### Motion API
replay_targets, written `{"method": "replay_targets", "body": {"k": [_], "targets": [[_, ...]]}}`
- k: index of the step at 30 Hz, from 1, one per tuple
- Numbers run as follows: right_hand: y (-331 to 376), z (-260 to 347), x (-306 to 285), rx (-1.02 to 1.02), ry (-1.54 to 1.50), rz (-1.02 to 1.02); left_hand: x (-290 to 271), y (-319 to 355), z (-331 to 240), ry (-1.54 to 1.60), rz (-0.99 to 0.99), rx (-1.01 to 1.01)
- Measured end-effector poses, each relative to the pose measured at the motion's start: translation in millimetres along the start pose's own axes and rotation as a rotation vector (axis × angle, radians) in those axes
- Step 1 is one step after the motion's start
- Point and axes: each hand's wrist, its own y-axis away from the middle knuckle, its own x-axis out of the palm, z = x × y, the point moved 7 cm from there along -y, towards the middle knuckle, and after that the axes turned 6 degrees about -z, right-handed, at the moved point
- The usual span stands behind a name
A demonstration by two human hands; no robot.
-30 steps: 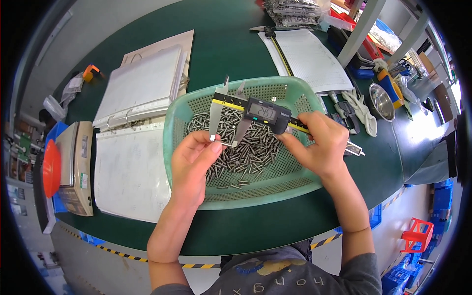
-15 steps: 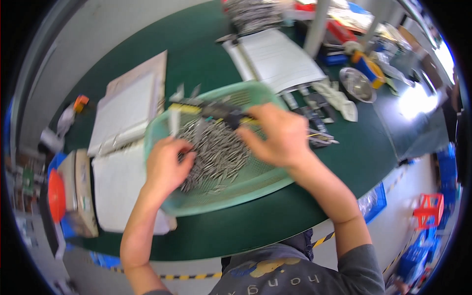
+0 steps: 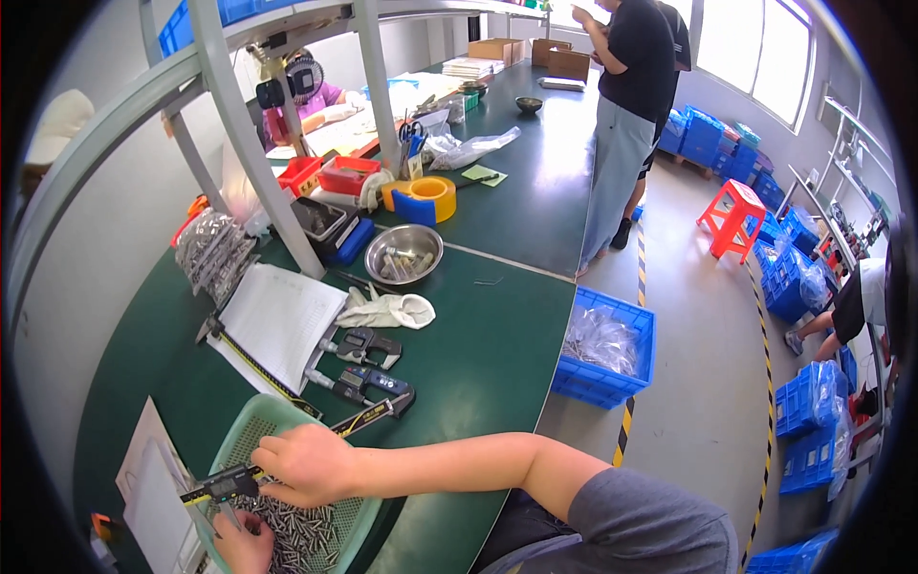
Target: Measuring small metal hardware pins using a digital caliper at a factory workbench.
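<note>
Here, right hand gripping 1 caliper, left hand curled (any contents unclear)

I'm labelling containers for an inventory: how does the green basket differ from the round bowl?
Color and material look: the green basket is matte green, while the round bowl is shiny silver metal.
Walls: the basket's are perforated; the bowl's look solid.
Contents: the basket holds a large pile of slim metal pins; the bowl holds only a few small pieces.
Shared: both are open-topped and sit on the green table.
</note>
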Motion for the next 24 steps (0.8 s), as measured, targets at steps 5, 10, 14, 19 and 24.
{"method": "replay_targets", "body": {"k": [5, 10, 14, 19, 24], "targets": [[-2, 0, 6, -0.001, -0.006, -0.005, 9, -3, 21, 0.003, 0.072, -0.036], [-3, -3, 7, 0.003, -0.001, -0.002, -6, -3, 25, 0.122, 0.185, -0.239], [-4, 3, -8, -0.034, -0.011, -0.098, -30, 13, 10, 0.621, 0.104, -0.219], [-4, 23, -27, -0.207, 0.014, -0.269, -45, 46, -3, 0.871, -0.052, -0.354], [-4, 18, -26, -0.169, 0.026, -0.268, -23, 59, -5, 1.340, -0.082, -0.575]]}}
